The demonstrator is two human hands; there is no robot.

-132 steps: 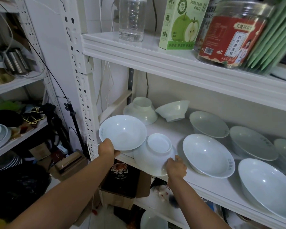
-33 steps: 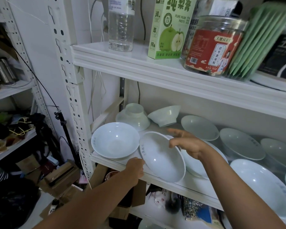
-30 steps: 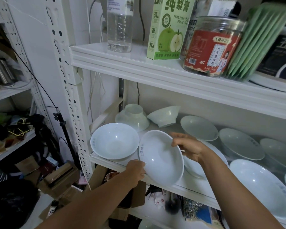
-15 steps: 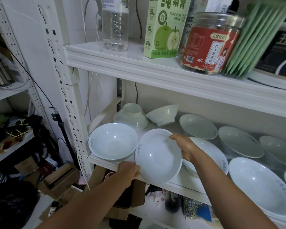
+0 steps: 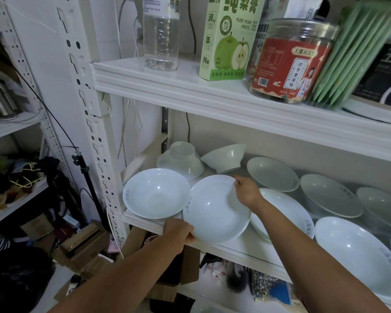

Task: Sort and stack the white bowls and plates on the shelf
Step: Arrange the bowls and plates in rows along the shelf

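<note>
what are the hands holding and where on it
A tilted white bowl: the left hand grips its near rim, the right hand holds its far rim.

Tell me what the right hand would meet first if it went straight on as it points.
Probably the tipped bowl at the back, just beyond the right hand, which pinches the held bowl; depth is unclear.

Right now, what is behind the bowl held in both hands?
Behind the held bowl stand an upside-down bowl and a tilted bowl near the back wall. A wide dish to its right is partly covered by it. The spot directly behind it is hidden.
</note>
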